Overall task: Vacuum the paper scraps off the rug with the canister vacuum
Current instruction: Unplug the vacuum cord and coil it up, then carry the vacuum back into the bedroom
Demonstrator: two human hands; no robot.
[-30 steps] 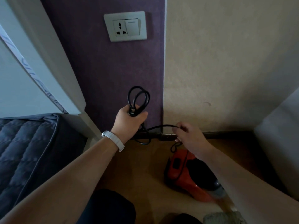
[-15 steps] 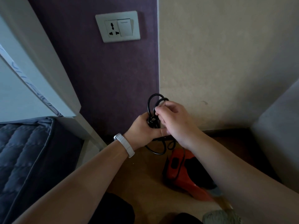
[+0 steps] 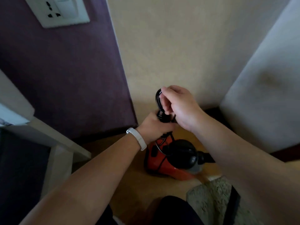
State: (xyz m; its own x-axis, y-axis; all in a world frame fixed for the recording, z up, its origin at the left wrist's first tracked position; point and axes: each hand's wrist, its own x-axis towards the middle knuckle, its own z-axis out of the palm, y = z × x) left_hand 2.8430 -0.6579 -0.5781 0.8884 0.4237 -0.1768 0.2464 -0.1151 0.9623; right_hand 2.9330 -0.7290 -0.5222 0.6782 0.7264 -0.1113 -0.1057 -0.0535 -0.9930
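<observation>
both hands on the coiled black power cord [image 3: 157, 98]. your left hand [image 3: 151, 125], white wristband [image 3: 137, 138] on the wrist, has its fingers curled round the bundle's lower part. your right hand [image 3: 181, 108] pinches the top loop between thumb and fingertips. cord trails down to the red canister vacuum [image 3: 162, 166] on the wood floor [image 3: 133, 184] just below. shaggy rug [image 3: 209, 198] edge near the vacuum, lower right. wall socket [image 3: 56, 12] upper left.

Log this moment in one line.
stage: cord handling | left hand: grips coiled cord | right hand: pinches cord loop | vacuum: on floor | wall socket: no plug
</observation>
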